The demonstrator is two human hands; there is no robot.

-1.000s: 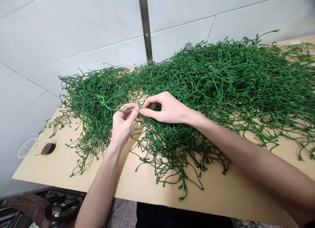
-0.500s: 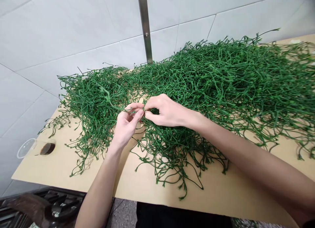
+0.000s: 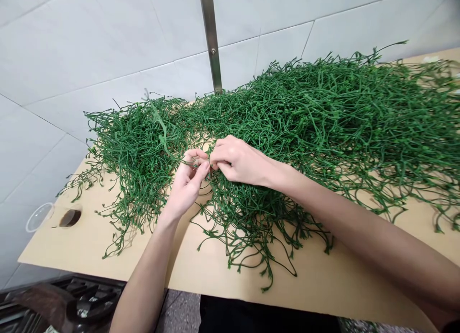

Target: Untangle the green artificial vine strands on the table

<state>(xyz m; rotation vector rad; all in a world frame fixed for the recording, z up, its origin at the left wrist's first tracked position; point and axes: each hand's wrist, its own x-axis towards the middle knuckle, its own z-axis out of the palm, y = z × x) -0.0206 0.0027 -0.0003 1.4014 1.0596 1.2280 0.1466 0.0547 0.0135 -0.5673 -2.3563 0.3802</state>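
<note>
A big tangle of thin green plastic vine stems (image 3: 323,112) covers the far half of a tan cardboard sheet (image 3: 323,280). A smaller clump of the same stems (image 3: 136,141) lies at the left. My left hand (image 3: 189,182) pinches one green stem between thumb and fingers; the stem runs up and left into the smaller clump. My right hand (image 3: 237,159) is closed, its fingertips meeting the left hand's at the same stem, over the gap between the two heaps.
A white tiled wall rises behind, with a metal strip (image 3: 212,40) fixed upright on it. A clear plastic cup (image 3: 39,217) sits in a hole at the sheet's left edge. Dark objects (image 3: 61,304) lie below the near-left edge.
The right hand's fingers have curled shut onto the stem. The stem held by my left hand has lifted and swung upward at the left clump.
</note>
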